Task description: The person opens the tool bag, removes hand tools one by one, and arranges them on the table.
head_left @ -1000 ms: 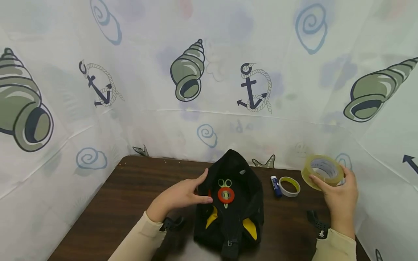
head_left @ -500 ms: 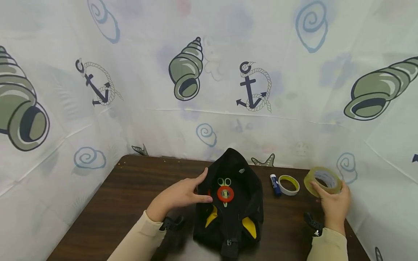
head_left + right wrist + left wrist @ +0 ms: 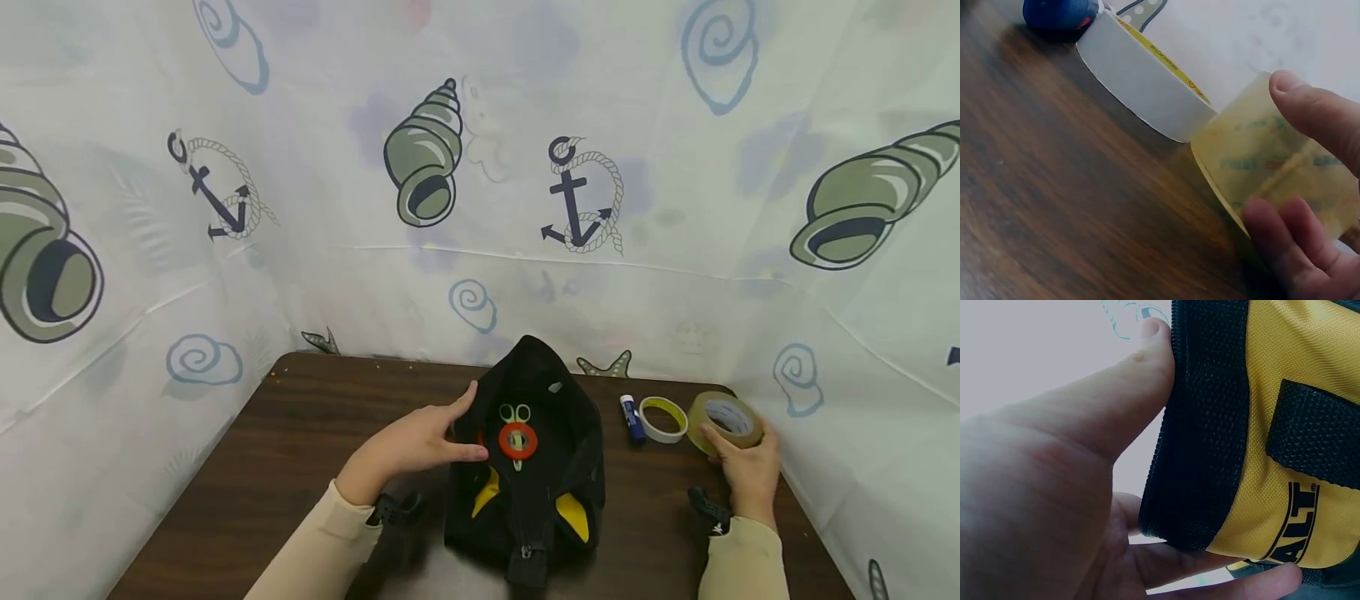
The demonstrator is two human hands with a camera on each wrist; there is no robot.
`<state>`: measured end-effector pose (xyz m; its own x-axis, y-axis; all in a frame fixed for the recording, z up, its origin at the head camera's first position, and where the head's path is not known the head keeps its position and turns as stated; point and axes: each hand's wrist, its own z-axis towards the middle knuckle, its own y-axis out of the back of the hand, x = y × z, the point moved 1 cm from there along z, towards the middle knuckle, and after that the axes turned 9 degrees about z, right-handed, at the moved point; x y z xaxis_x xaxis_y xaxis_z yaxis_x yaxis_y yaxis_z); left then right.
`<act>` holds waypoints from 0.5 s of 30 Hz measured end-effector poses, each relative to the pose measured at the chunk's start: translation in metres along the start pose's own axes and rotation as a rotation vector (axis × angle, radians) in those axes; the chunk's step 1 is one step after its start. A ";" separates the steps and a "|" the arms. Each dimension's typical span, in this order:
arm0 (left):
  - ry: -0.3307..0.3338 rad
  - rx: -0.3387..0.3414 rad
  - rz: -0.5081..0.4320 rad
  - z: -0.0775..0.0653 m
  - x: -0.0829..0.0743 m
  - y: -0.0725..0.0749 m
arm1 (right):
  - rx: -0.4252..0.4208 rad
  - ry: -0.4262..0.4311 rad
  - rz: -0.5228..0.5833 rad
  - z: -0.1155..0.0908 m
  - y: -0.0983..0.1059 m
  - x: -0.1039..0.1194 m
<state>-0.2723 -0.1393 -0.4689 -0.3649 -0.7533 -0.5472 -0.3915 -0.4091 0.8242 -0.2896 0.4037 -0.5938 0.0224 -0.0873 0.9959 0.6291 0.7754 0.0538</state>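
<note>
A black-and-yellow tool bag (image 3: 573, 517) stands on the table with its mouth spread wide. My left hand (image 3: 412, 446) rests on its left side, thumb and forefinger straight and apart; in the left wrist view the thumb touches the zipper edge (image 3: 1175, 362). Inside the bag lie pale-green-handled scissors (image 3: 514, 411) and a red tape roll (image 3: 528, 448). My right hand (image 3: 752, 475) grips a wide roll of clear packing tape (image 3: 701, 412), thumb on the near side and fingers round the far side. The packing tape is beside a white masking tape roll (image 3: 1135, 78).
A blue glue stick (image 3: 633, 421) lies left of the masking tape. The brown table (image 3: 360, 392) ends at a patterned fabric wall (image 3: 352, 300) at the back and sides. Bare tabletop shows left of the bag.
My right hand has brought the packing tape down and leftward, close to the masking tape. My left hand stays at the bag. The head view has shifted slightly.
</note>
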 end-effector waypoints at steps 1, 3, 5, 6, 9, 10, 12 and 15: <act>0.001 0.000 -0.001 0.001 0.000 0.000 | 0.011 -0.009 0.032 0.001 0.000 0.000; 0.000 0.004 0.000 0.002 -0.001 0.000 | 0.037 -0.020 0.090 0.001 0.001 0.001; 0.001 0.002 0.007 0.002 -0.002 0.000 | 0.062 -0.028 0.129 0.001 0.001 0.002; 0.001 0.001 0.010 0.002 -0.003 0.000 | 0.075 -0.033 0.157 0.002 0.001 0.002; 0.001 -0.005 0.020 0.002 -0.001 0.000 | 0.111 -0.049 0.197 0.002 0.000 0.003; 0.001 -0.007 0.022 0.002 -0.001 0.000 | 0.125 -0.060 0.213 0.002 0.000 0.003; 0.002 -0.009 0.023 0.002 -0.001 -0.001 | 0.153 -0.078 0.231 0.002 -0.002 0.005; -0.002 -0.009 0.020 0.002 -0.001 -0.001 | 0.190 -0.095 0.221 0.000 -0.004 0.008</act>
<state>-0.2734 -0.1370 -0.4696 -0.3740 -0.7605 -0.5309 -0.3769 -0.3983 0.8362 -0.2919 0.4001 -0.5857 0.0640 0.1485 0.9868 0.4605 0.8729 -0.1612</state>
